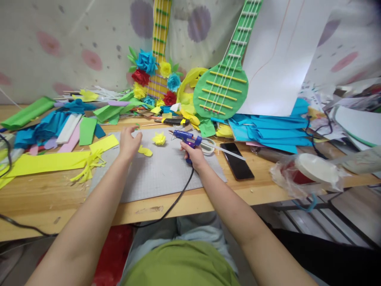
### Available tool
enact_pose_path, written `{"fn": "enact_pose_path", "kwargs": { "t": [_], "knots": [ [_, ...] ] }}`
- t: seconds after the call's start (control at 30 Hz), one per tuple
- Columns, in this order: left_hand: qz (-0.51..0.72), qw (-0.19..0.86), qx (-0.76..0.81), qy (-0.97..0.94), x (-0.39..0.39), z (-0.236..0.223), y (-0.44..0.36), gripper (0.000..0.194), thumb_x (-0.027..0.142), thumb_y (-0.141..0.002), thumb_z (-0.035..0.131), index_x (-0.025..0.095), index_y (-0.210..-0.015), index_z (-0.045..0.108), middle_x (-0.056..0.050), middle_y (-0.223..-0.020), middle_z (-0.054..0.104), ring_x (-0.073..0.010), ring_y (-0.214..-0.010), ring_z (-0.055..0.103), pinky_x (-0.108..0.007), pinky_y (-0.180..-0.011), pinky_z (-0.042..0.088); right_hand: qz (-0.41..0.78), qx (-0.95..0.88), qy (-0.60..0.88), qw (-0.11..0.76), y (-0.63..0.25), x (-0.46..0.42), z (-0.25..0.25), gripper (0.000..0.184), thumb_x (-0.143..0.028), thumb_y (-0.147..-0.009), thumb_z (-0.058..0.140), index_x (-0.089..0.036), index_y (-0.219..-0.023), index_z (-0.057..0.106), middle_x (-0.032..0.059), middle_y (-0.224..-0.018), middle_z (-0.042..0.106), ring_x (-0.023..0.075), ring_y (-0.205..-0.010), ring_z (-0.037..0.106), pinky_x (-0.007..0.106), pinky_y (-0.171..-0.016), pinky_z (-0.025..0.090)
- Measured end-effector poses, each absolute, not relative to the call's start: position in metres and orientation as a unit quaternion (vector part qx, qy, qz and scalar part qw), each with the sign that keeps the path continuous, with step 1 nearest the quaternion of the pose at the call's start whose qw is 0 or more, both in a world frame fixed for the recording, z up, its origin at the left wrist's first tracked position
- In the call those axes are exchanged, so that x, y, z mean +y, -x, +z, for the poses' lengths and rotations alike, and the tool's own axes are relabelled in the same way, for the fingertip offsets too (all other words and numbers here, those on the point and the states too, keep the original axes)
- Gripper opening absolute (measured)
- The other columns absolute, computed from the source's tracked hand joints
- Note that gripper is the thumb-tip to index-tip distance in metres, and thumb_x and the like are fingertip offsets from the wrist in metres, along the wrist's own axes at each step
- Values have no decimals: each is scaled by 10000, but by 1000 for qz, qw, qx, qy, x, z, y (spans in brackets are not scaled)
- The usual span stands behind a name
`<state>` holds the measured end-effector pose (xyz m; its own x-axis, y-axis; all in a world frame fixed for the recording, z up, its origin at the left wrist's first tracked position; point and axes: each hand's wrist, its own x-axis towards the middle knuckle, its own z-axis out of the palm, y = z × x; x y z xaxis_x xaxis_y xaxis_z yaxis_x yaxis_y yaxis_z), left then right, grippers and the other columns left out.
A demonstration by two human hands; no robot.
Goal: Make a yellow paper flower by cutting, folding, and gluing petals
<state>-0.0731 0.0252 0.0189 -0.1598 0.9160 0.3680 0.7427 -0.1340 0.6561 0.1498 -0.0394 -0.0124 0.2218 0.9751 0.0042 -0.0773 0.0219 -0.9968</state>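
Note:
My right hand (193,154) is wrapped round the handle of a blue hot glue gun (187,137), whose nozzle points left over the grey mat (166,178). A pale glue stick (228,151) sticks out behind the gun, and a small light glows on its body. My left hand (130,142) is above the mat's left part, thumb and fingers apart, with nothing visible between them. Just beyond its fingertips a small green bit (137,126) shows. Between my hands a yellow paper flower (159,138) and a cut yellow paper petal strip (145,151) lie on the mat.
A phone (237,161) lies right of the mat, near a wrapped roll (306,171). Yellow crepe paper (50,163) lies left. Behind stand a green paper instrument (222,89) and a flower-trimmed yellow one (157,79). The gun's black cord (178,196) crosses the table edge.

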Motion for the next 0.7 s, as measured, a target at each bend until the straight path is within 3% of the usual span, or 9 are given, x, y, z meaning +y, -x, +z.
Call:
{"fn": "enact_pose_path", "kwargs": {
  "t": [0.1,0.27,0.53,0.7],
  "knots": [
    [373,111,676,-626,11,12,86,225,311,-744,467,174,-807,634,-74,-880,624,-214,-908,543,-349,-857,390,455,-426,536,569,-149,-39,-13,300,-450,-613,641,-159,-665,590,11,-661,641,44,-347,377,211,-346,299],
    [335,70,680,-649,-10,-4,92,201,373,-709,556,185,-702,625,-64,-826,612,-216,-837,543,-349,-799,386,456,-419,535,575,-148,-40,-12,293,-439,-615,638,-153,-662,595,21,-682,648,44,-345,380,214,-346,303],
    [277,51,667,-690,-14,-14,101,213,382,-695,592,198,-772,666,-84,-871,614,-254,-880,540,-392,-797,376,452,-420,534,578,-148,-40,-12,315,-446,-601,649,-151,-695,589,15,-664,646,44,-344,373,212,-341,307],
    [301,72,626,-716,-13,-17,103,233,260,-773,464,204,-857,674,-72,-928,618,-230,-934,537,-390,-851,368,449,-422,536,577,-148,-40,-12,315,-451,-603,649,-150,-675,588,17,-665,643,42,-343,375,211,-332,300]
  ]
}}
